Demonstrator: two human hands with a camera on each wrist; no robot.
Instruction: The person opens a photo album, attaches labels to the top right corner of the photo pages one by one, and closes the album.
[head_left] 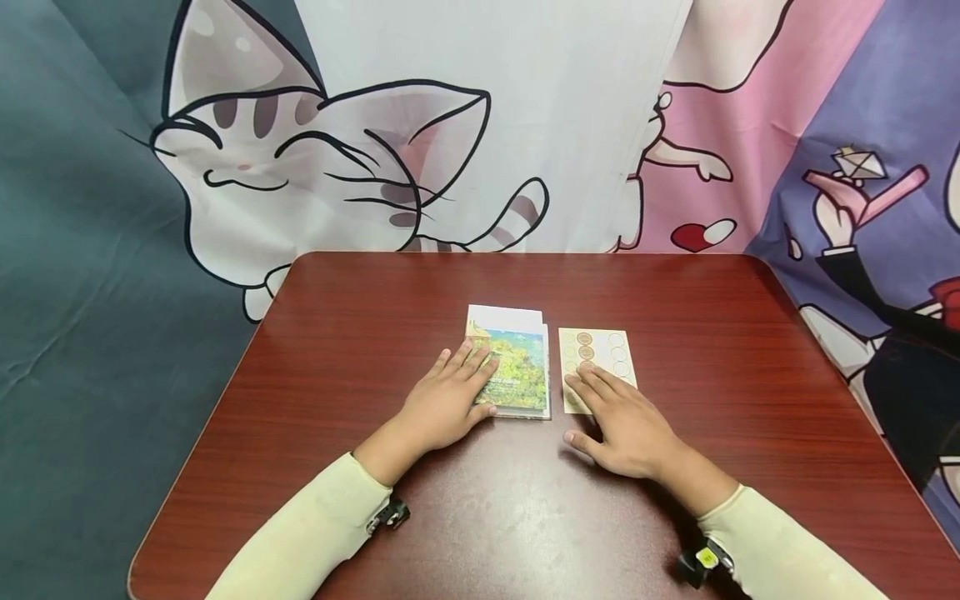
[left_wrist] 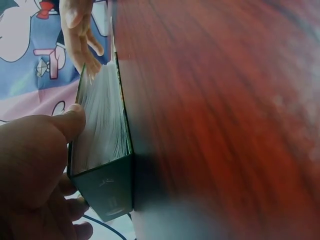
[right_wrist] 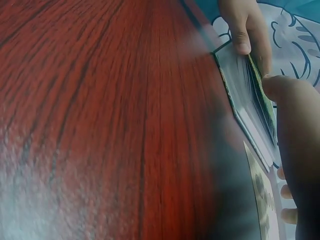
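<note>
While left hand (head_left: 444, 402) and right hand (head_left: 628, 423), flat, empty, touch yellow-green paper book (head_left: 521, 367) and, at three o'clock, cream rectangular sheet (head_left: 600, 348), light pressure should suffice.

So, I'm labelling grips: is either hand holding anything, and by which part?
Nothing is held: the left hand rests on the cover of the book; the right hand lies over the sheet of circles.

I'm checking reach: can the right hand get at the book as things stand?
Likely yes: the right hand is close, over the circle-printed sheet, with nothing visible between. The left hand rests on the left of the book, leaving its right side free.
</note>
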